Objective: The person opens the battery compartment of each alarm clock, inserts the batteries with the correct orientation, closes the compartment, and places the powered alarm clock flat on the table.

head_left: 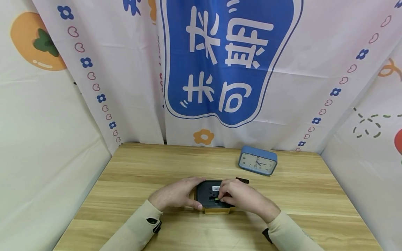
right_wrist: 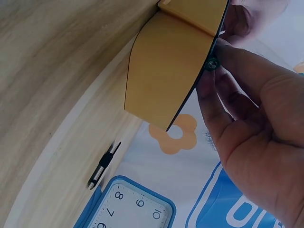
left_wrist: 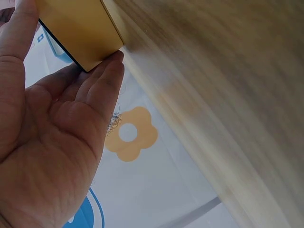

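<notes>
A gold clock [head_left: 216, 211] lies with its black back up on the wooden table, a white label and a small slot showing on that back. My left hand [head_left: 179, 191] holds its left side, thumb at the near corner and fingers at the far corner. In the left wrist view, those fingers [left_wrist: 102, 78] lie against the gold casing [left_wrist: 85, 33]. My right hand [head_left: 242, 195] pinches a small green-yellow battery [head_left: 216, 199] at the slot. The right wrist view shows the battery's round end [right_wrist: 212, 63] between thumb and fingers; the rest of it is hidden.
A blue clock [head_left: 258, 160] stands behind, to the right, facing me. Between it and my right hand lies a small black piece [head_left: 242, 180]. Printed curtains [head_left: 138, 115] hang along the table's back edge and both sides.
</notes>
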Tool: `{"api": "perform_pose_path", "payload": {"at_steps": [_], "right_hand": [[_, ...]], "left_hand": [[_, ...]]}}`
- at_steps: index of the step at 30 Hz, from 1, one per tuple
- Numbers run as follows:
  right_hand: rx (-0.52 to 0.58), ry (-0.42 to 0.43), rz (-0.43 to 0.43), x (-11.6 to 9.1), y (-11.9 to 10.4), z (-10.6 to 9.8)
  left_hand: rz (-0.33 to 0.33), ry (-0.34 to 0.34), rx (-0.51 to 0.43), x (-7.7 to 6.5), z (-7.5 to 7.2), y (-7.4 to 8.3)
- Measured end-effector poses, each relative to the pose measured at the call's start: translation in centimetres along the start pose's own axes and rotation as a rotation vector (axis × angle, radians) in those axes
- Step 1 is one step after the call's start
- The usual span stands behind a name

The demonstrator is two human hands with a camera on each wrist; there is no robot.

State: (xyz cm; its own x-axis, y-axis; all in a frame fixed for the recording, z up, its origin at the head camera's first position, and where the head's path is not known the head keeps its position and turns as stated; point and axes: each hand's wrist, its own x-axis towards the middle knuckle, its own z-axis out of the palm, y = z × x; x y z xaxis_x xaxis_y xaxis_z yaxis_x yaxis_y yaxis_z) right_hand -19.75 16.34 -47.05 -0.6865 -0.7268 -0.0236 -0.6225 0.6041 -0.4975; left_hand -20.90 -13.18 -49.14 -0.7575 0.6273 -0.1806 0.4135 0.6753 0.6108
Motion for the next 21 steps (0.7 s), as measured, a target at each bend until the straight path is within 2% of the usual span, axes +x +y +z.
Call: {"api": "perform_pose_path", "payload": {"at_steps": [12,16,17,21], "right_hand": [[-0.087,0.032,-0.028,0.8,-1.0,0.7],[-0.07,0.063,-0.075,1.0,-0.4,1.3],[-0.068,0.079,-0.112,1.1,0.5,1.9],[-0.052,0.089,-0.122,1.1,0.7,2.0]], "left_hand": [[0.003,-0.007,-0.011,0.0,-0.1,-0.1],[0.004,-0.008,-0.014,0.0,-0.1,-0.1],[0.004,-0.008,-0.015,0.0,-0.1,-0.1],[0.002,-0.007,-0.013,-0.1,-0.1,-0.1]]}}
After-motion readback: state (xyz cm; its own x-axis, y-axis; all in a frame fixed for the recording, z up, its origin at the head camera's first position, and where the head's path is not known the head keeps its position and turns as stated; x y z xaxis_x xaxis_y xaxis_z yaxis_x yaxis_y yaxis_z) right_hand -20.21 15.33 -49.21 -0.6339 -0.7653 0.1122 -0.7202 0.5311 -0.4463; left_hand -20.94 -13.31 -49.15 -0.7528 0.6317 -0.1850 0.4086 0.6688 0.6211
